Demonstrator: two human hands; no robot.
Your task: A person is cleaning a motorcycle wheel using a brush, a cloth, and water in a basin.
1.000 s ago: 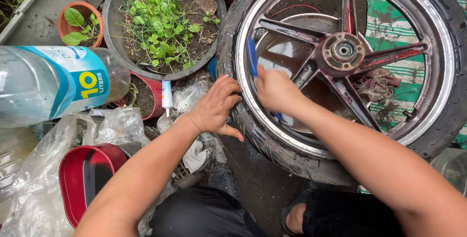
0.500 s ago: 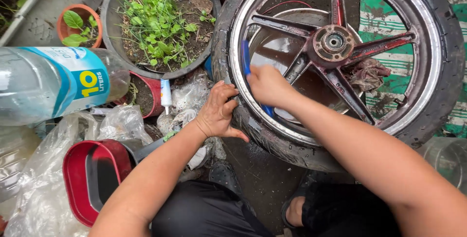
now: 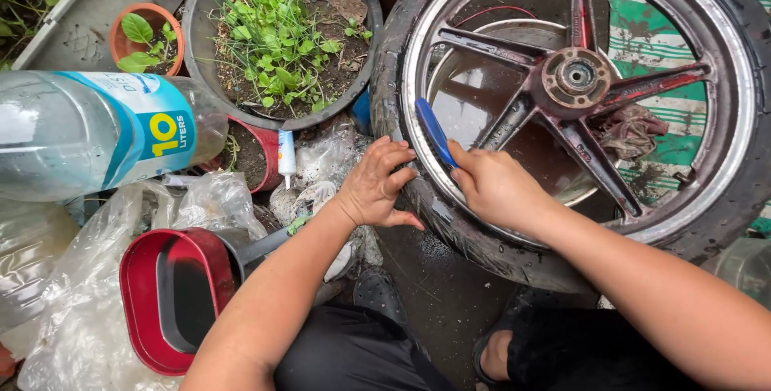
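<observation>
- While my right hand (image 3: 496, 186) stays closed around the blue brush (image 3: 434, 132), it has slid lower along the wheel rim (image 3: 418, 54) than a moment ago, and the brush head now angles up over the silver edge; I judge the scrubbing is moving down that side of the wheel.
- At far left, a large clear water bottle (image 3: 96, 134) lies on its side, with crumpled plastic bags (image 3: 72, 295) below it.
- A red dipper (image 3: 173, 299) sits near my left arm; its inside looks dark and I cannot tell what it holds.
- A small clay pot (image 3: 165, 22) holds a broad-leaved seedling, and the big grey pot (image 3: 197, 30) beside it is full of soil and green weeds.
- My left hand (image 3: 377, 186) holds nothing; its fingers are spread and pressed on the black tyre (image 3: 474, 246), as it was before, steadying the wheel.
- Under the red spokes (image 3: 590, 158), a metal basin (image 3: 470, 94) holds brownish water, and a dirty rag (image 3: 634, 130) lies just right of it.
</observation>
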